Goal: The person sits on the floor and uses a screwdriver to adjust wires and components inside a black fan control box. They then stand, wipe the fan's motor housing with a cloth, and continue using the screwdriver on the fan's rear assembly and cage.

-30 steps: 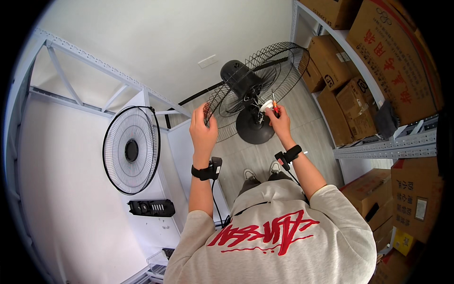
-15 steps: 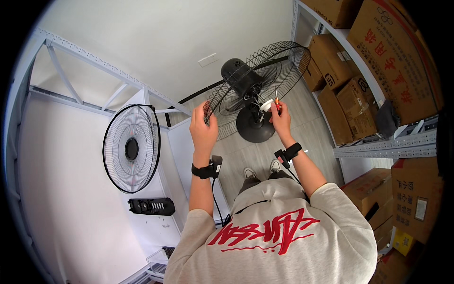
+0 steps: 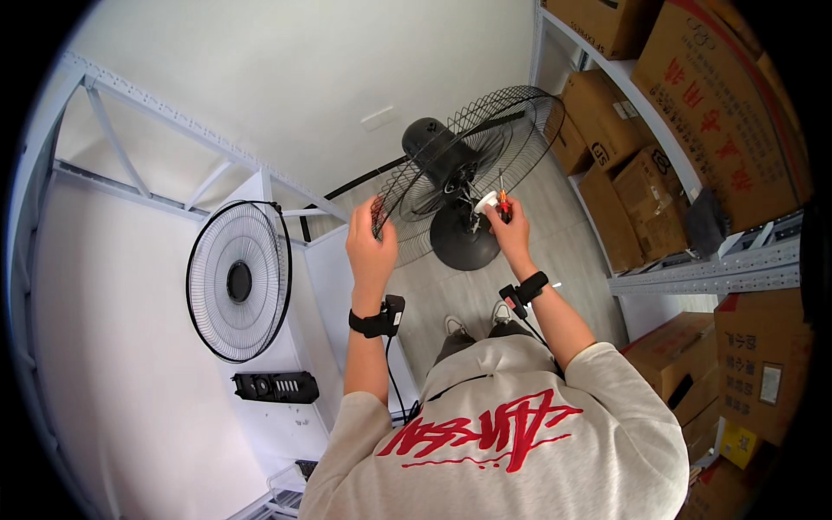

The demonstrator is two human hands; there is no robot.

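Note:
In front of me a black standing fan has its motor housing point(image 3: 431, 149) tilted over a round black base point(image 3: 462, 240), with loose wires showing between them. My left hand point(image 3: 371, 241) is closed around the near left edge of the fan's black wire guard point(image 3: 400, 195). Close to the wires, my right hand point(image 3: 513, 234) grips a screwdriver point(image 3: 504, 208) with a red-and-black handle, its shaft pointing away from me. The same hand pinches a white round part point(image 3: 486, 203) between thumb and fingers. Whether that part touches the wires, I cannot tell.
On the white table at left lie a detached round fan grille point(image 3: 201, 303), a black panel with buttons point(image 3: 275, 387) and a few tiny pieces point(image 3: 302, 422). Metal shelving point(image 3: 693, 165) with cardboard boxes point(image 3: 611, 121) stands at right. A wall is behind the fan.
My right hand has turned slightly, tilting the white part and bringing the screwdriver a little lower. My left hand stays on the guard. The whole view has shifted slightly.

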